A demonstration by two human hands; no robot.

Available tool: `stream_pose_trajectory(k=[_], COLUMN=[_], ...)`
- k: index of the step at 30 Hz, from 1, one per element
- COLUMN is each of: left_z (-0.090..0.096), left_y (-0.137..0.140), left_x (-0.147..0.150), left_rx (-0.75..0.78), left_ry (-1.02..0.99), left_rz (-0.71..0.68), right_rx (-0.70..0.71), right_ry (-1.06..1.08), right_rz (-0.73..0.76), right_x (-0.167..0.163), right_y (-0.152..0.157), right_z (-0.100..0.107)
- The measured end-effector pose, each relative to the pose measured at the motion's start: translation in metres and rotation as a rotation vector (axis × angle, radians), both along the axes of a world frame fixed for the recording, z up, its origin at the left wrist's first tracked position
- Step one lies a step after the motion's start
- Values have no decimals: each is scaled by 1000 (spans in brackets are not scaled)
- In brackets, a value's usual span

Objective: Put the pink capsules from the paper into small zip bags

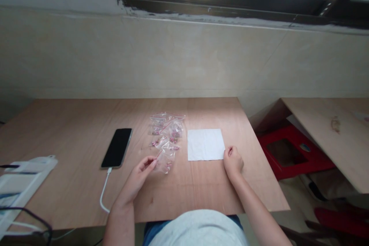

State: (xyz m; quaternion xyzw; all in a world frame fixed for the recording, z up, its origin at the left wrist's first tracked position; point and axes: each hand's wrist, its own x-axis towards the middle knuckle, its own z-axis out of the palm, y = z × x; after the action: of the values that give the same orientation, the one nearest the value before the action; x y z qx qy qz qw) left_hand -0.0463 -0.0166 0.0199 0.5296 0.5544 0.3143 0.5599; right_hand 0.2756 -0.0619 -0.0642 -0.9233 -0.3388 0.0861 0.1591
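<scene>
My left hand [147, 166] pinches the edge of a small clear zip bag [165, 159] that has a few pink bits inside. Just beyond it lie loose small pink pieces [155, 143] and several more clear zip bags [168, 125] with red seal lines, bunched together. A white square sheet [205, 145], perhaps a napkin, lies flat to the right of the bags. My right hand [233, 160] rests closed at the sheet's lower right corner; whether anything is inside its fingers is hidden.
A black phone [117, 148] with a white charging cable [103, 194] lies left of the bags on the wooden table [77, 130]. A white plastic rack [25, 184] with cables stands at the left edge. Right of a gap is another table [331, 123], with a red box [291, 150] beneath.
</scene>
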Motion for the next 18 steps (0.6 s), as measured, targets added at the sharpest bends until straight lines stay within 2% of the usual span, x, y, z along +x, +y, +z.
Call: stream_pose_trajectory(k=[4,8,18], left_z=[8,6,-3], left_y=[9,18,22], left_x=[9,21,29], left_rx=[-42,-62,-88], left_ry=[-200,-359,-405], left_rz=[80,148,172], right_rx=[-10,-19,-27], right_ry=[-17,-33,-85], right_rz=[9,22,31], right_x=[0,0,0], right_y=[-1,-2,-3], right_z=[-1,-1,-5])
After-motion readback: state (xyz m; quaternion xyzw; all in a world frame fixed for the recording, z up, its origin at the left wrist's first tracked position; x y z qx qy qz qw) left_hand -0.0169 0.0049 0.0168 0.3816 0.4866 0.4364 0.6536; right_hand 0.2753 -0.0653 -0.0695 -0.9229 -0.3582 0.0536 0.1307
